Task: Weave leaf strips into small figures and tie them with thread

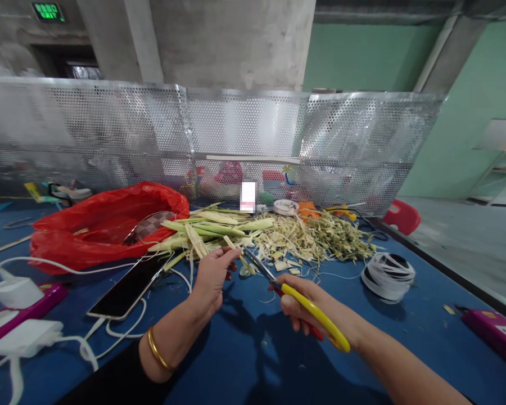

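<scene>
My right hand point(306, 306) is closed round yellow-and-red-handled scissors point(297, 297); their blades point up-left and are parted around a thin pale leaf strip point(236, 250). My left hand point(213, 275), with a gold bangle on the wrist, pinches that strip at its near end. The strip comes from a pile of long green-white leaves point(211, 230) lying just beyond both hands on the blue table point(244, 360). To the right of the leaves lies a heap of cut scraps point(320, 239).
A red plastic bag point(105, 225) lies at the left, with a phone point(129, 287), white cables and chargers point(21, 337) in front of it. A roll of white band point(388, 273) sits at the right, a pink box point(495, 332) beyond it. A perforated metal screen point(236, 140) backs the table.
</scene>
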Motion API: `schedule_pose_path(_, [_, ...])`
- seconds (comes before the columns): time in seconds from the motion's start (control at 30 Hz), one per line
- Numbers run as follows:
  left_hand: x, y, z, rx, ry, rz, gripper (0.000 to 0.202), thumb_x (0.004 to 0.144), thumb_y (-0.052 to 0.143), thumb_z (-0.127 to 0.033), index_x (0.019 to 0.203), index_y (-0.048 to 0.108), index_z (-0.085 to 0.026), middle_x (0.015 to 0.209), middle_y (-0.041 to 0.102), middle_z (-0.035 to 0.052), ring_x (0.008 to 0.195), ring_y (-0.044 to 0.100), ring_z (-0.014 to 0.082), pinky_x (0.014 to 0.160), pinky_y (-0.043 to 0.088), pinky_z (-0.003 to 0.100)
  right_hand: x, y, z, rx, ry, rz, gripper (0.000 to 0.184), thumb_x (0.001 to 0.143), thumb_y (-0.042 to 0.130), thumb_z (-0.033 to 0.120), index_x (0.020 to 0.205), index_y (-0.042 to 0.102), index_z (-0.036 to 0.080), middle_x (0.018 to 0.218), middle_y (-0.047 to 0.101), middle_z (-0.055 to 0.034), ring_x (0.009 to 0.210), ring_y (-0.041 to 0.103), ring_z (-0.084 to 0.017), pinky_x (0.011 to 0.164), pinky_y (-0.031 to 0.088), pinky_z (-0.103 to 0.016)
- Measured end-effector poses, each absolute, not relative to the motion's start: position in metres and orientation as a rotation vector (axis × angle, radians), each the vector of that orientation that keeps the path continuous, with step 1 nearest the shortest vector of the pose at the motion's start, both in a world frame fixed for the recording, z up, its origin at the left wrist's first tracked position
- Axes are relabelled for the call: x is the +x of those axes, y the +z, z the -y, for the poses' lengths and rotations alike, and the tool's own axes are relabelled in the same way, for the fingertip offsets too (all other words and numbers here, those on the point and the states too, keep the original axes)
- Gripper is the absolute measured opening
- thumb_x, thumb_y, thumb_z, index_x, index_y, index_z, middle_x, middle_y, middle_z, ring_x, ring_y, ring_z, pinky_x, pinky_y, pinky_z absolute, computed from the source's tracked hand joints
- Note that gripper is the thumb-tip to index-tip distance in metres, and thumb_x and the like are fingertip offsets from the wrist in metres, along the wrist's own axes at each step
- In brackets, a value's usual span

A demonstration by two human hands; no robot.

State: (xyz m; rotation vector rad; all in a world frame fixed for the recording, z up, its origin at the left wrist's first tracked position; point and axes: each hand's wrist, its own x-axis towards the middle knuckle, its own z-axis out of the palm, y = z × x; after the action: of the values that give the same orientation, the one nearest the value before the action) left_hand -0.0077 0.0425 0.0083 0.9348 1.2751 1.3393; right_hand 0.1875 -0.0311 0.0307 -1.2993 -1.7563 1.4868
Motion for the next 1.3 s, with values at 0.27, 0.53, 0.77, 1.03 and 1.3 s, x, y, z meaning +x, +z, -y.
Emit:
schedule_pose_path(0.27, [-0.005,0.012,-0.038,0.953,1.359,-1.259,0.029,0.058,0.074,-0.034,0.074,0.065,-0.012,0.064,0.061,-0.0013,0.049,0.049,0.006,0.043,0.031,0.017,0.183,0.033,0.032,-1.335,1.489,1.679,0.061,0.069,0.062,0.066,0.102,0.048,0.017,0.056,0.048,0.0067,0.042,0.042,-0.006,0.036,0.03,-0.017])
schedule_pose_path(0.53, [-0.001,0.012,-0.034,0.917,1.23,-1.199,0.026,0.057,0.074,-0.03,0.074,0.064,-0.013,0.063,0.061,-0.0013,0.05,0.053,0.007,0.043,0.034,0.016,0.179,0.022,0.029,-1.402,1.392,1.624,0.033,0.076,0.066,0.042,0.096,0.054,0.019,0.062,0.045,0.0064,0.047,0.044,-0.005,0.041,0.037,-0.016])
schedule_pose_path(0.77, [-0.001,0.011,-0.036,0.859,1.215,-1.168,0.024,0.056,0.075,-0.027,0.071,0.065,-0.012,0.063,0.065,0.0021,0.056,0.061,0.0115,0.047,0.042,0.019,0.179,0.016,0.023,-1.387,1.377,1.602,0.028,0.077,0.064,0.043,0.086,0.056,0.018,0.055,0.039,0.0078,0.043,0.04,-0.006,0.04,0.035,-0.018])
schedule_pose_path(1.03, [-0.001,0.01,-0.037,0.854,1.196,-1.176,0.022,0.058,0.075,-0.026,0.071,0.066,-0.012,0.062,0.063,0.0005,0.054,0.059,0.0098,0.047,0.042,0.018,0.182,0.015,0.023,-1.413,1.277,1.691,0.036,0.073,0.067,0.05,0.088,0.06,0.018,0.049,0.038,0.0078,0.044,0.036,-0.007,0.042,0.024,-0.02])
schedule_pose_path(1.3, [-0.001,0.01,-0.039,0.849,1.188,-1.154,0.024,0.056,0.076,-0.028,0.071,0.067,-0.012,0.062,0.063,0.0006,0.056,0.059,0.01,0.049,0.042,0.018,0.181,0.016,0.024,-1.379,1.243,1.707,0.035,0.075,0.063,0.053,0.078,0.055,0.019,0.051,0.034,0.0074,0.044,0.033,-0.007,0.043,0.022,-0.022])
